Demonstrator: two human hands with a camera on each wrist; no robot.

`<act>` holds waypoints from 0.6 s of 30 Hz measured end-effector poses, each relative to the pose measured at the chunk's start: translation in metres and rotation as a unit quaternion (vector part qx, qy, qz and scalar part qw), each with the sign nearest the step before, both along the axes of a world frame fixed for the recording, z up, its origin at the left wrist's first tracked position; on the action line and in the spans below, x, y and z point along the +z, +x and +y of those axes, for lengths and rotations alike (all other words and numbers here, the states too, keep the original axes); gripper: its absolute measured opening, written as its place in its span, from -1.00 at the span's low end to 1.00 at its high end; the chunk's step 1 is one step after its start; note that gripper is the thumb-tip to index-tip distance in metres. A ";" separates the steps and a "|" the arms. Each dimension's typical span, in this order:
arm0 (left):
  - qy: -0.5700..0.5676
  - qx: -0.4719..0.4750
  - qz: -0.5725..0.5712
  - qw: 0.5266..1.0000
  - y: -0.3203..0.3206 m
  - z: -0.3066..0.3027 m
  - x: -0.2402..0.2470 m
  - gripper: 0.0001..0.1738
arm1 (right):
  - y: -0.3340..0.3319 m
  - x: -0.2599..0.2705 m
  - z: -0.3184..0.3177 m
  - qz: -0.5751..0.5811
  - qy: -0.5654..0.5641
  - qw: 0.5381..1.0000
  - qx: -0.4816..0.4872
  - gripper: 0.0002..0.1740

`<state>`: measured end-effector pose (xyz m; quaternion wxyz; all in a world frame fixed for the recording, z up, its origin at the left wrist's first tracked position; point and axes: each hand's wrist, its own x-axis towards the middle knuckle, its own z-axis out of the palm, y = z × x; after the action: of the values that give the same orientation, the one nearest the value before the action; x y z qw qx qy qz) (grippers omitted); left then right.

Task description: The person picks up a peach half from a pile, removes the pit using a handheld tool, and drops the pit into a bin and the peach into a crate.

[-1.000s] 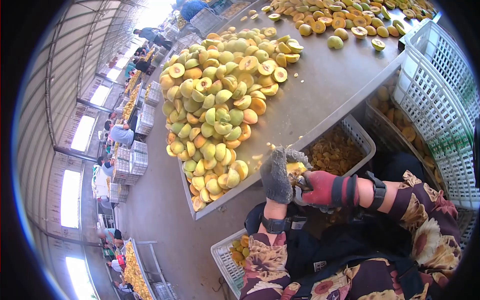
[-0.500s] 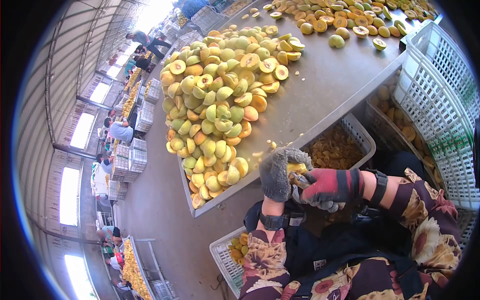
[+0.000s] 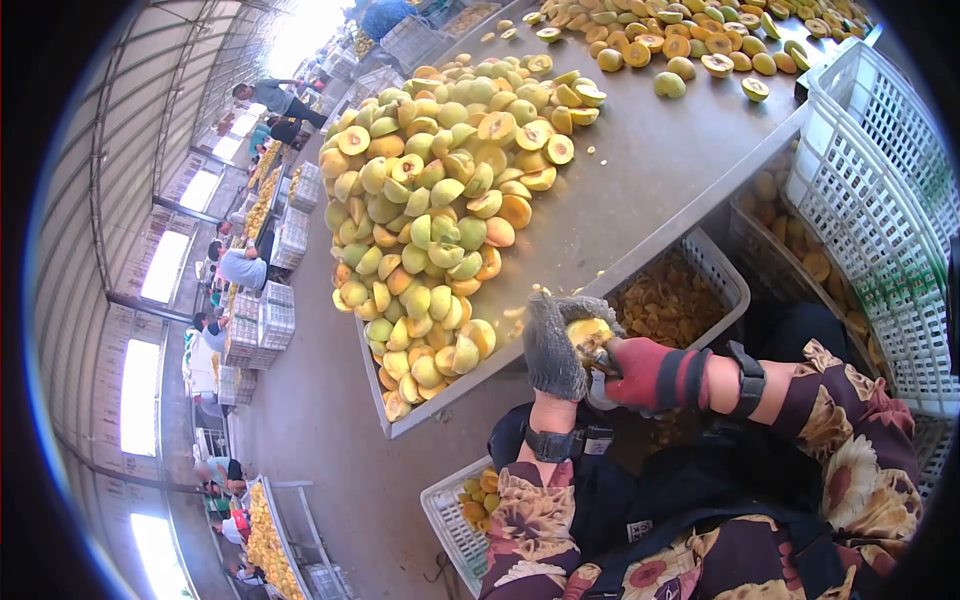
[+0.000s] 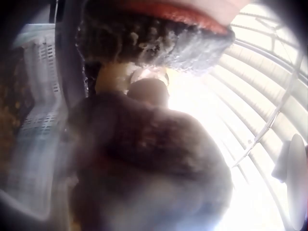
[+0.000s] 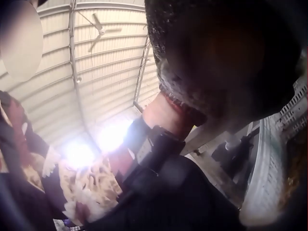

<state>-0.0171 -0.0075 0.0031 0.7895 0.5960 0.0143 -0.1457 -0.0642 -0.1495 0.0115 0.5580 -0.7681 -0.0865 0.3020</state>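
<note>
In the head view my left hand [image 3: 553, 350], in a grey work glove, holds a yellow peach half [image 3: 588, 334] above the table's near edge. The fruit's cut face shows between thumb and fingers. From the other side comes my right hand [image 3: 648, 375] in a red and dark glove, gripping a small metal tool [image 3: 601, 362] whose end meets the peach half. Most of the tool is hidden by the glove. A strip of yellow fruit [image 4: 111, 79] shows between the gloved fingers in the left wrist view. A dark glove blocks much of the right wrist view.
A large heap of peach halves [image 3: 430, 210] covers the table's left part, with more halves [image 3: 700, 40] at the far end. Below the near edge stands a crate [image 3: 738, 285] of peelings or scraps. White crates [image 3: 870, 200] rise at the right; another [image 3: 455, 530] sits lower left.
The peach half has turned in my left hand so that more of its cut face shows. My right hand has shifted slightly, and its lower grey fingers have gone out of sight.
</note>
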 end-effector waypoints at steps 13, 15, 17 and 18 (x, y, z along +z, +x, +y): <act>-0.050 0.072 0.103 0.991 0.008 -0.001 0.013 -0.41 | -0.012 -0.018 0.001 -0.389 -0.334 0.854 -0.092 -0.81; 0.093 0.077 0.013 0.993 0.008 0.010 0.018 -0.52 | -0.013 -0.019 -0.004 -0.397 -0.331 0.850 -0.098 -0.82; 0.252 0.045 -0.139 0.957 0.001 0.011 0.023 -0.67 | -0.015 -0.018 -0.011 -0.399 -0.343 0.845 -0.094 -0.82; 0.336 0.012 -0.244 0.910 -0.005 0.008 0.027 -0.75 | -0.014 -0.018 -0.015 -0.397 -0.356 0.841 -0.089 -0.82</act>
<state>-0.0220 0.0006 0.0299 0.5228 0.8430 -0.1237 0.0268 -0.0784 -0.1641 -0.0064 0.1884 -0.9724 -0.1185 -0.0703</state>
